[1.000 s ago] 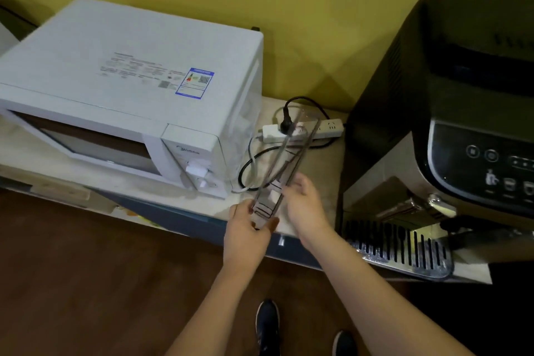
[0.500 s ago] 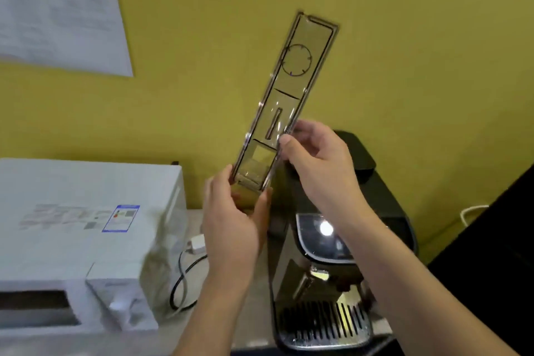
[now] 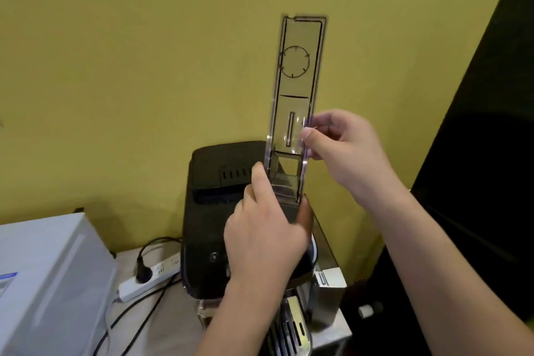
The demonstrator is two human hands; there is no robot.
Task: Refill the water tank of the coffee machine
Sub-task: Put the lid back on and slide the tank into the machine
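Note:
A long, narrow, clear plastic tank lid [image 3: 299, 87] stands nearly upright in front of the yellow wall, above the black coffee machine [image 3: 213, 182]. My left hand [image 3: 265, 228] grips its lower end from below and covers part of the machine's front. My right hand [image 3: 344, 150] pinches the lid's right edge at about mid-height with thumb and fingers. The lid has a round marking near its top and a slot in the middle. The water tank itself is not visible.
A white microwave [image 3: 49, 277] sits at the lower left. A white power strip [image 3: 147, 277] with a black plug and cables lies between it and the machine. The metal drip tray [image 3: 291, 329] shows below. A dark surface [image 3: 485, 153] fills the right edge.
Both hands lifted the clear lid from low by the counter up in front of the wall. It has turned from slanted to nearly upright and shifted right, over the coffee machine.

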